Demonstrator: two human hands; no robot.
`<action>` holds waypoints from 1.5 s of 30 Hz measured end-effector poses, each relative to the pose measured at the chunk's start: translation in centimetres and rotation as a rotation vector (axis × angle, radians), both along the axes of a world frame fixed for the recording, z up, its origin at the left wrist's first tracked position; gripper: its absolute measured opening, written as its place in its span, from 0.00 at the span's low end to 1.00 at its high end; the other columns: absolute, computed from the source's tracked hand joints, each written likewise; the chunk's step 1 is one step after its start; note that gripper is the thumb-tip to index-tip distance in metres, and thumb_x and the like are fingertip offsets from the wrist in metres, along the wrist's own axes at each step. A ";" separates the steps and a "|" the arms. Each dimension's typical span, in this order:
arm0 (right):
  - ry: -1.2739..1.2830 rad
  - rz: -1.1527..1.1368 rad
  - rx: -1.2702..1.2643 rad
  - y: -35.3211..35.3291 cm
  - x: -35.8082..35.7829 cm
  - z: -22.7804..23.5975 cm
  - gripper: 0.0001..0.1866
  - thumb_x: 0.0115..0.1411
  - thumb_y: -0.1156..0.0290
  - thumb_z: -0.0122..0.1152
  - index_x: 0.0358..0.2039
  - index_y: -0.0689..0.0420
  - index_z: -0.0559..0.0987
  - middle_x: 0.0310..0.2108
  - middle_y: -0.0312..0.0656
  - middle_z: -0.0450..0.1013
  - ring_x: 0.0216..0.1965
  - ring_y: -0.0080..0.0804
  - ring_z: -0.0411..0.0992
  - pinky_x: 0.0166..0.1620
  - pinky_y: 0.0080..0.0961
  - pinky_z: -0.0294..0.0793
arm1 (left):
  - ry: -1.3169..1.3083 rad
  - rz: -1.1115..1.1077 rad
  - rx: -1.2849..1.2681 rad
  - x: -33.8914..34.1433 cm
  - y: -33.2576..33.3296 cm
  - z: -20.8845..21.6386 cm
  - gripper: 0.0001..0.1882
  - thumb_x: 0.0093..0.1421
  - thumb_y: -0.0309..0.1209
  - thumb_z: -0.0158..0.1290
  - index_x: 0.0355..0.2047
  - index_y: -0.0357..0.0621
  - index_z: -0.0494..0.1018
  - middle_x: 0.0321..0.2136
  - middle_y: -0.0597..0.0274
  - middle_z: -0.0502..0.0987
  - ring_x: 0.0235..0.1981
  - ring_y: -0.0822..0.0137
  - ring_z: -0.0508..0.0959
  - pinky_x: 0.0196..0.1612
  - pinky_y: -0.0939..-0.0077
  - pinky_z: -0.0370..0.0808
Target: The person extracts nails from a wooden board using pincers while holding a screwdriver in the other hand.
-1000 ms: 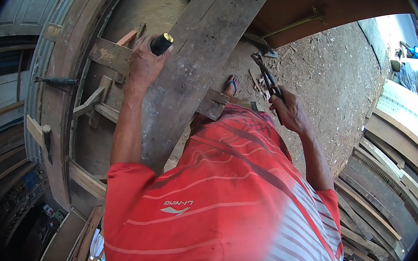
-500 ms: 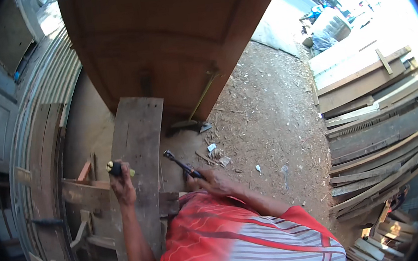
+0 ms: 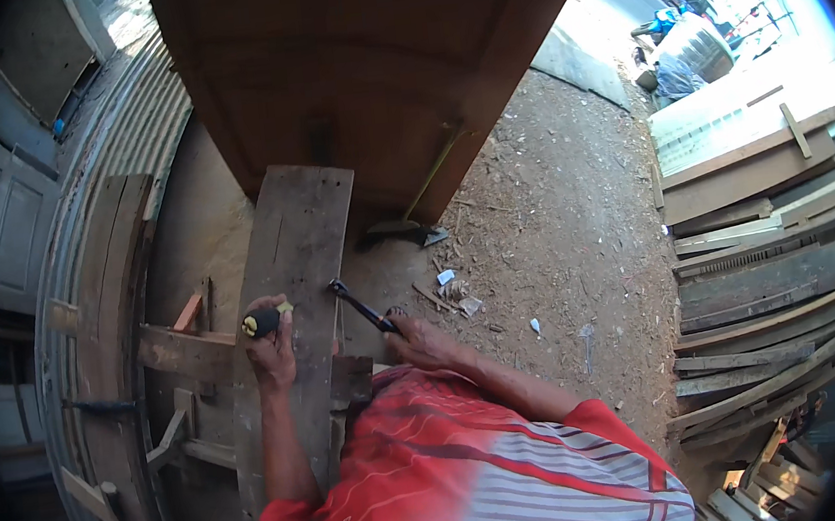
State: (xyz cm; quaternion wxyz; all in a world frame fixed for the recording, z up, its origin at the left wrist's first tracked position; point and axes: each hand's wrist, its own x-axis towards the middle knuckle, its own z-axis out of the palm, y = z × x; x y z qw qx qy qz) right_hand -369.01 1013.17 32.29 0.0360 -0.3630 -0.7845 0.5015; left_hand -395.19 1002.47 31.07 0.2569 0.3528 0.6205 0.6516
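Observation:
My left hand (image 3: pixel 274 353) is closed around a short, dark cylindrical tool handle (image 3: pixel 261 323) with yellowish ends, above a long weathered plank (image 3: pixel 295 217). Whatever extends from that handle is hidden. In my right hand (image 3: pixel 424 344) is a hammer (image 3: pixel 367 311) with a dark shaft and an orange band; the fingers wrap around its grip. The hammer's head lies over the plank's right edge, a short way right of my left hand and apart from it.
A large brown wooden panelled piece (image 3: pixel 359 75) stands at the plank's far end, with a yellow strip (image 3: pixel 434 173) against it. Stacked boards (image 3: pixel 761 278) line the right side. Corrugated sheeting (image 3: pixel 137 117) and timbers (image 3: pixel 107 270) stand left. Wood chips litter the ground (image 3: pixel 574 215).
The whole scene has shifted right and slightly up in view. Relative to the plank, my right hand and hammer have moved left, toward my left hand, which has turned slightly with the handle.

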 end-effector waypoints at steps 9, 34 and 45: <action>0.033 -0.080 -0.127 -0.7 0.1 2.5 0.15 0.70 0.64 0.50 0.38 0.66 0.74 0.24 0.45 0.73 0.28 0.33 0.74 0.35 0.35 0.72 | -0.114 0.233 0.133 2.0 2.7 -0.5 0.13 0.61 0.23 0.63 0.43 0.38 0.73 0.43 0.57 0.82 0.44 0.71 0.81 0.49 0.75 0.78; 0.071 -0.095 0.154 -0.1 -1.4 3.2 0.17 0.59 0.69 0.57 0.47 0.63 0.74 0.35 0.54 0.76 0.34 0.53 0.77 0.40 0.42 0.75 | 0.315 0.145 0.150 2.1 3.7 -1.8 0.17 0.58 0.15 0.61 0.45 0.41 0.72 0.46 0.55 0.78 0.49 0.62 0.78 0.54 0.67 0.75; 0.129 0.210 0.507 0.6 -3.6 5.3 0.24 0.51 0.72 0.69 0.47 0.58 0.70 0.33 0.47 0.71 0.32 0.51 0.76 0.34 0.43 0.77 | 0.696 0.177 0.133 2.5 4.7 -0.7 0.18 0.54 0.19 0.65 0.43 0.43 0.72 0.42 0.53 0.77 0.43 0.51 0.79 0.47 0.60 0.78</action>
